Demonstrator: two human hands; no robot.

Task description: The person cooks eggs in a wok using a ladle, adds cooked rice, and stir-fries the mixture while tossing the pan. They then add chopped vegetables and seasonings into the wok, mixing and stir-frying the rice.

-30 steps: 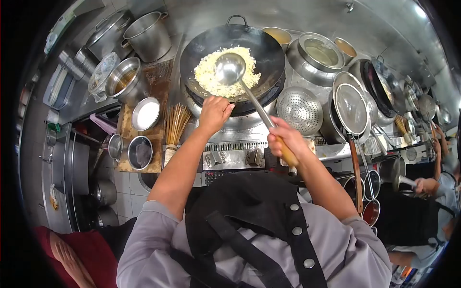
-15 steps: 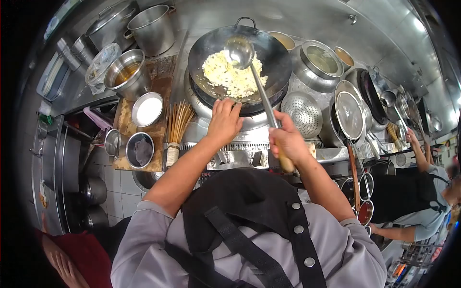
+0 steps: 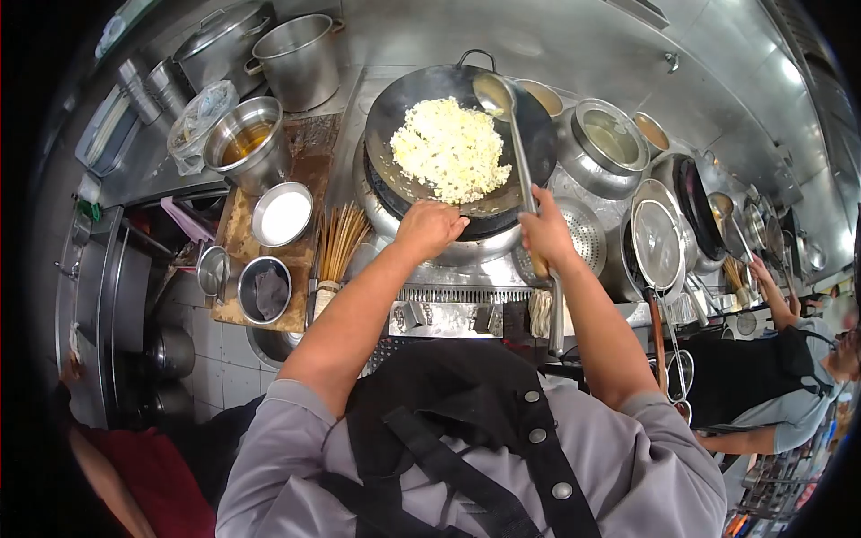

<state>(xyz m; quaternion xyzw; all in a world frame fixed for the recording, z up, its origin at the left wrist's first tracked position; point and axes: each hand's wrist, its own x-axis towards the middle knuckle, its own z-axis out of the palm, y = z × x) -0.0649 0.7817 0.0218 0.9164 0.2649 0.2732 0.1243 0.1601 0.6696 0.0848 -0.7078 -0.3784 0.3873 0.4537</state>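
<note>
While your left hand (image 3: 432, 229) clamps the near rim of the wok (image 3: 444, 82) and your right hand (image 3: 549, 235) grips the ladle (image 3: 517, 143) at its right, too sharp a tilt could spill the yellow-white food (image 3: 453, 148) inside.

The left hand's (image 3: 432, 229) hold at the wok's (image 3: 386, 112) near rim is hidden; a red garment (image 3: 161, 475) runs off the bottom, lower-right shelf items (image 3: 776, 484) too small to tell!

Wok (image 3: 535, 125) beyond left hand (image 3: 432, 229): dark metal, matt. Ladle (image 3: 514, 134) in right hand (image 3: 547, 235): glossy metal bowl (image 3: 492, 94), wooden grip (image 3: 539, 264). Sticks (image 3: 341, 238) left of left hand: wood. Strainer (image 3: 587, 238) beside right hand: smooth metal. Apron (image 3: 448, 381) behind hands: matt cloth.
</note>
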